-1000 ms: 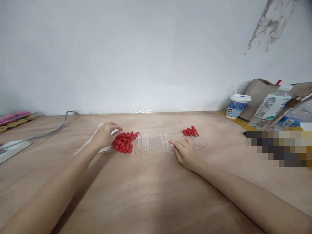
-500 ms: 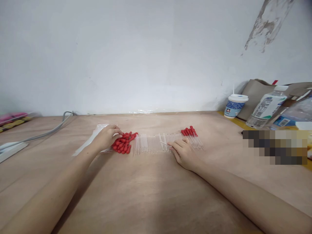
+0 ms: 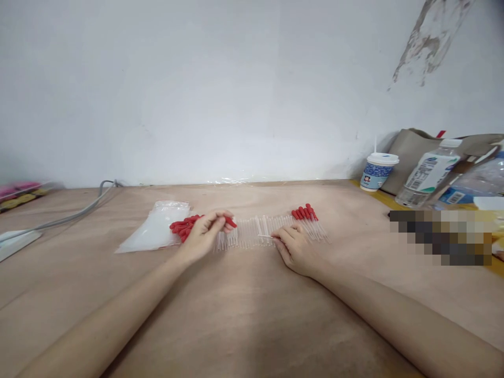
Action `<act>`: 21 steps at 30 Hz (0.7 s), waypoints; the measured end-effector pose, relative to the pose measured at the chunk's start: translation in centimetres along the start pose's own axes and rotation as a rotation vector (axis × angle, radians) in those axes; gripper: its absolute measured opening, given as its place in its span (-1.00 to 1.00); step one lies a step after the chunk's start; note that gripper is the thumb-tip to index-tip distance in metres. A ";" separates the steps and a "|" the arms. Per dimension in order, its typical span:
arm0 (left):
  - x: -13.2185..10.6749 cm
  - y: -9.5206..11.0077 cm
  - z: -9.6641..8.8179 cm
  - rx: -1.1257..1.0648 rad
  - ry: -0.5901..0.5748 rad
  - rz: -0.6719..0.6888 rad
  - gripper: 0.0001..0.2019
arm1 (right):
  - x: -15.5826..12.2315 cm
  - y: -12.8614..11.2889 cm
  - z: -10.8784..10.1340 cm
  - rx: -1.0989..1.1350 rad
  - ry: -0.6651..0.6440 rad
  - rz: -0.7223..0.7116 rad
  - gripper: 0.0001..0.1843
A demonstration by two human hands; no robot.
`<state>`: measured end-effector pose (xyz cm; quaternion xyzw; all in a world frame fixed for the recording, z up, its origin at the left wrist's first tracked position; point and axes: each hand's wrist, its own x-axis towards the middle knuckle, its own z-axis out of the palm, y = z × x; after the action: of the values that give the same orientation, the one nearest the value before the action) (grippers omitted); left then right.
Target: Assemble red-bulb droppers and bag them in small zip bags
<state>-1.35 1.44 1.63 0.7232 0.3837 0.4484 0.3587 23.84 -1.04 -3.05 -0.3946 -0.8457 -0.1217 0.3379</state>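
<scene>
A row of clear glass dropper tubes (image 3: 252,233) lies across the wooden table (image 3: 244,315). My left hand (image 3: 205,234) is closed in a pinch on a red rubber bulb (image 3: 230,222), held just above the left end of the row. Behind it lies a pile of loose red bulbs (image 3: 181,227). My right hand (image 3: 296,248) rests on the table and pinches one clear tube (image 3: 266,237) at the row's right part. Several finished droppers with red bulbs (image 3: 305,214) lie at the row's far right end.
A clear plastic bag (image 3: 155,231) lies left of the bulbs. A grey cable (image 3: 79,212) and white power strip (image 3: 18,241) sit far left. A paper cup (image 3: 377,171), plastic bottles (image 3: 429,176) and a beige bag (image 3: 413,152) crowd the right back corner.
My left hand left the bulb pile and moved right toward the tubes, carrying one red bulb. My right hand lifted one clear tube out of the row with its fingertips.
</scene>
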 end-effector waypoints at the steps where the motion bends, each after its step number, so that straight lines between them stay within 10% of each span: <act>1: -0.4 -0.2 0.9 -0.062 -0.024 -0.026 -0.76 | 0.0 0.0 0.0 0.000 -0.005 0.001 -0.79; 21: -2.4 -1.3 4.0 0.082 -0.095 -0.018 -0.75 | 0.1 -1.6 -1.1 0.061 -0.054 -0.015 -0.77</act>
<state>1.36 -0.82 -1.76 0.7542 0.3910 0.3943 0.3504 23.10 -2.51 -2.06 -0.3812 -0.8607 -0.0878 0.3259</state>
